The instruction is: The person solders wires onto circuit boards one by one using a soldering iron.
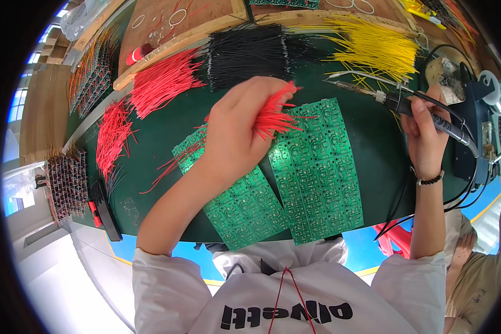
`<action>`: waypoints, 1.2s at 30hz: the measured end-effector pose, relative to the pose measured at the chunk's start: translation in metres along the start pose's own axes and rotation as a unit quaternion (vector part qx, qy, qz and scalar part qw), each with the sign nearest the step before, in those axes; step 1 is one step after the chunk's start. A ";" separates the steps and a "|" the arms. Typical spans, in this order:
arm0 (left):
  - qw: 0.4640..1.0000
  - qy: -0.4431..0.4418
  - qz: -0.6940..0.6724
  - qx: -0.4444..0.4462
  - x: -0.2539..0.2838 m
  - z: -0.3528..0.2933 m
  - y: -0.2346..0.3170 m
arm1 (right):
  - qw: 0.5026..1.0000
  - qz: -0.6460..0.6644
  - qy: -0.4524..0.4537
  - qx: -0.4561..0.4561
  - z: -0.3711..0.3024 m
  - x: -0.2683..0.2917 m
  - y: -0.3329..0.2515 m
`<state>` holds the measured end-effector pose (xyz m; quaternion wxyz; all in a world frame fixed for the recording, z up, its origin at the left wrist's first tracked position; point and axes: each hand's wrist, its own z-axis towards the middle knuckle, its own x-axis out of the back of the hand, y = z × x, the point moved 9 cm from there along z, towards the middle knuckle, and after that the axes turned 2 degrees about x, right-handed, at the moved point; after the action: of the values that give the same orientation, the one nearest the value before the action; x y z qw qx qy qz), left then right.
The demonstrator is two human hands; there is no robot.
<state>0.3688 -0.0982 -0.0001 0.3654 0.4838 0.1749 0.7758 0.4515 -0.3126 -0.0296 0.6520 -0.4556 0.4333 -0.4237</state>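
Note:
My left hand (pixel 234 125) is closed around a bundle of red wires (pixel 271 118), their ends fanning out on both sides of the fist. It hovers over two green circuit board panels, the left panel (pixel 246 209) lying slanted and the right panel (pixel 320 172) more upright, its top edge just under the wire ends. My right hand (pixel 427 133) grips a soldering iron (pixel 395 102) with a thin curved metal feed tube above it. The iron's tip points left, apart from the boards and wires.
Piles of red wires (pixel 164 83), black wires (pixel 245 55) and yellow wires (pixel 381 50) lie along the far side of the green table. A solder feeder with a white spool (pixel 492 92) stands at the right, cables trailing. Wired boards (pixel 67 183) stack at left. Another person (pixel 479 261) sits lower right.

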 end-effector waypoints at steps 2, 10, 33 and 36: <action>1.000 0.018 -0.003 0.002 0.007 0.000 -0.002 | 1.000 -0.002 -0.003 0.002 -0.001 0.001 0.001; 0.996 0.057 -0.072 0.005 0.045 0.014 0.009 | 1.000 0.011 0.027 -0.005 -0.002 0.012 0.004; 0.990 -0.087 0.089 -0.068 -0.021 -0.004 0.005 | 0.998 -0.049 0.033 -0.017 -0.010 0.008 -0.001; 0.990 -0.077 0.091 -0.080 -0.022 -0.004 0.006 | 0.998 -0.038 0.042 0.022 -0.009 0.005 0.000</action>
<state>0.3684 -0.1175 -0.0119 0.3428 0.5253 0.0391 0.7778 0.4443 -0.3192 -0.0320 0.6267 -0.4394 0.4333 -0.4758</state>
